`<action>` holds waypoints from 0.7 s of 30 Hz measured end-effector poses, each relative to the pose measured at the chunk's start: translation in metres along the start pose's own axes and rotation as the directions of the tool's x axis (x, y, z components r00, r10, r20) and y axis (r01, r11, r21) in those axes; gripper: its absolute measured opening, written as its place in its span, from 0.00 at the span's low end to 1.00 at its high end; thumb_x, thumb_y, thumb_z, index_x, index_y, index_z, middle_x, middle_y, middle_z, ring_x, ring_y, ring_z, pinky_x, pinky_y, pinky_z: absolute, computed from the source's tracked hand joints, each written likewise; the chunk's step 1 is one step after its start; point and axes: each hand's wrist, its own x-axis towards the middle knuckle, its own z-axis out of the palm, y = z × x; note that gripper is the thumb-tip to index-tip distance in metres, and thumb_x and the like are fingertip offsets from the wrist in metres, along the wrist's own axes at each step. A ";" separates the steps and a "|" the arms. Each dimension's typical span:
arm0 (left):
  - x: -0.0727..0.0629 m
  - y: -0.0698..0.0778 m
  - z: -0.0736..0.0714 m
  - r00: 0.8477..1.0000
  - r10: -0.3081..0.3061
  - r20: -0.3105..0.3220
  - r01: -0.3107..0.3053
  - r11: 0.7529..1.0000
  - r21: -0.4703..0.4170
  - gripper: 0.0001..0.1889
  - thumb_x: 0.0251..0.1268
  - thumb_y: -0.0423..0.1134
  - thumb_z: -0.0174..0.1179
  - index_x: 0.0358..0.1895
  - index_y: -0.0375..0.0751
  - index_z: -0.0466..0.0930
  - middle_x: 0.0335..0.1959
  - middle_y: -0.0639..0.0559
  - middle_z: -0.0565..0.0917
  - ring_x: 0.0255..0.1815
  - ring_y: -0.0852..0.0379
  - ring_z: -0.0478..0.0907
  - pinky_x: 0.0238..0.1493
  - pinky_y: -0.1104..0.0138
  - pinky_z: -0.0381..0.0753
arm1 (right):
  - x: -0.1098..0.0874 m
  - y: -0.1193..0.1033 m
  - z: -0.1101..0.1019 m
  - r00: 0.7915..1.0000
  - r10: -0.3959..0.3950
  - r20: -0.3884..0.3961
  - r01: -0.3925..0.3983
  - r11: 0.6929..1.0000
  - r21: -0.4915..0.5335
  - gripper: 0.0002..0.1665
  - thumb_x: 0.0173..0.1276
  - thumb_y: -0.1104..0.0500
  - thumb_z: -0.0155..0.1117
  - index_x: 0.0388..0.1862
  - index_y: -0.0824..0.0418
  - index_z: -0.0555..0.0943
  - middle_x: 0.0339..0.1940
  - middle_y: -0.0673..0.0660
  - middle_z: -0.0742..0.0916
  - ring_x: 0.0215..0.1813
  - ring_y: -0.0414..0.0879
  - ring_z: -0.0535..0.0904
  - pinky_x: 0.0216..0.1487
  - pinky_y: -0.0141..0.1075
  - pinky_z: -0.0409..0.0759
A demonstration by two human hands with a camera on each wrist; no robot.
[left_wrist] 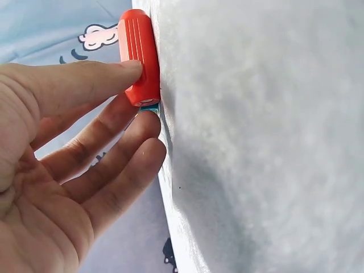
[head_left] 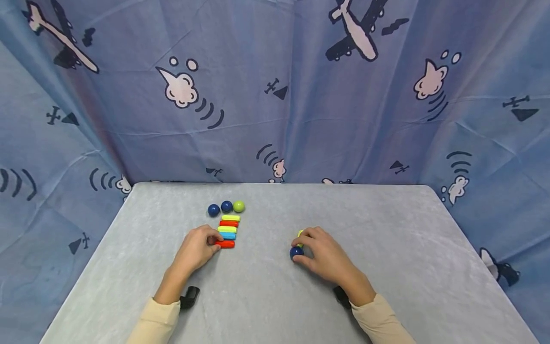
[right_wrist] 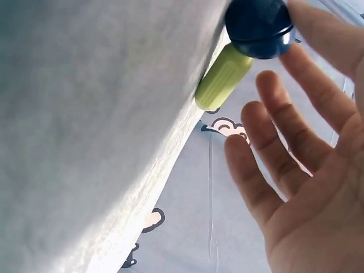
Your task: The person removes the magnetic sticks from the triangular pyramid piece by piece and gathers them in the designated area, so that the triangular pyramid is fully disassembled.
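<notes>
My left hand (head_left: 195, 251) pinches the left end of a red grooved stick (head_left: 227, 244) between thumb and fingers, at the near end of a column of short sticks. In the left wrist view the thumb lies on the red stick's side; the index fingertip is hidden behind it. Beyond it lie a blue stick (head_left: 227, 236), a yellow stick (head_left: 227, 229), another red stick and another yellow one. My right hand (head_left: 324, 255) holds a dark blue ball (right_wrist: 259, 28) between thumb and index finger, other fingers spread. A yellow-green stick (right_wrist: 223, 79) lies just beyond the ball, partly hidden by the hand in the head view.
Two dark blue balls (head_left: 214, 210) and a green ball (head_left: 238, 206) sit in a row behind the sticks. The grey cloth-covered table (head_left: 386, 215) ends at a patterned blue curtain (head_left: 240, 95), which also hangs along both sides.
</notes>
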 end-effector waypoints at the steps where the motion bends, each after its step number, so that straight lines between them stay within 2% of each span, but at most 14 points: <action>1: 0.000 0.000 0.000 1.000 0.000 -0.004 0.000 1.000 0.005 0.08 0.50 0.28 0.73 0.33 0.43 0.88 0.28 0.52 0.80 0.29 0.59 0.72 0.33 0.66 0.71 | 0.000 0.000 0.000 1.000 0.009 -0.002 -0.009 1.000 -0.004 0.16 0.57 0.47 0.77 0.43 0.48 0.86 0.42 0.45 0.83 0.47 0.42 0.77 0.51 0.42 0.78; 5: 0.000 0.000 -0.001 1.000 -0.012 -0.015 0.012 1.000 0.012 0.07 0.51 0.29 0.73 0.32 0.43 0.88 0.28 0.52 0.80 0.29 0.59 0.71 0.33 0.66 0.71 | 0.001 0.000 -0.001 0.999 0.028 0.025 -0.028 1.000 -0.004 0.15 0.57 0.48 0.77 0.43 0.48 0.86 0.41 0.45 0.84 0.45 0.41 0.78 0.48 0.42 0.79; 18: 0.001 -0.001 -0.002 0.999 -0.034 -0.016 0.034 0.999 0.006 0.07 0.52 0.30 0.73 0.35 0.42 0.88 0.28 0.51 0.80 0.29 0.58 0.71 0.32 0.66 0.70 | 0.000 0.004 -0.010 0.993 0.025 0.115 -0.032 0.997 0.064 0.16 0.62 0.54 0.74 0.49 0.48 0.86 0.48 0.46 0.87 0.53 0.46 0.82 0.56 0.46 0.80; 21: 0.001 -0.001 -0.002 0.999 -0.027 -0.017 0.027 1.000 0.013 0.07 0.53 0.31 0.73 0.35 0.42 0.89 0.28 0.51 0.80 0.29 0.59 0.71 0.32 0.67 0.69 | 0.000 0.005 -0.010 0.993 -0.002 0.120 -0.008 0.996 0.085 0.16 0.62 0.56 0.74 0.50 0.49 0.85 0.49 0.47 0.87 0.54 0.47 0.83 0.57 0.47 0.80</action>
